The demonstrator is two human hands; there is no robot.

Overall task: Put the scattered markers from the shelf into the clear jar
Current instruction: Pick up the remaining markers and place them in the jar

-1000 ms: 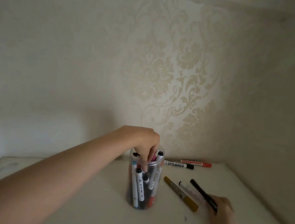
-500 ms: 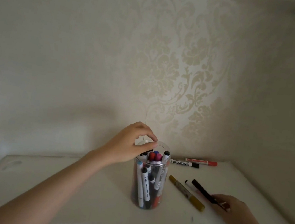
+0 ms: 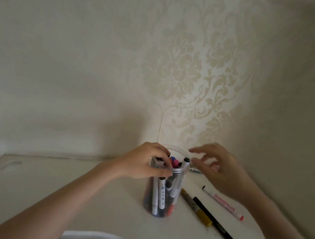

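We see the left hand (image 3: 143, 163) gripping the jar (image 3: 165, 192) rim — the right hand (image 3: 219, 172) hovers beside it, fingers spread, holding nothing; three markers (image 3: 213, 218) lie near the shelf's (image 3: 83, 199) right edge.

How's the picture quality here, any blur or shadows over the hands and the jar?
Head view: the right hand is smeared by motion blur, the left hand and jar are fairly sharp; light is dim and soft, with a broad shadow on the wall left of the jar; wide-angle bending at the edges.
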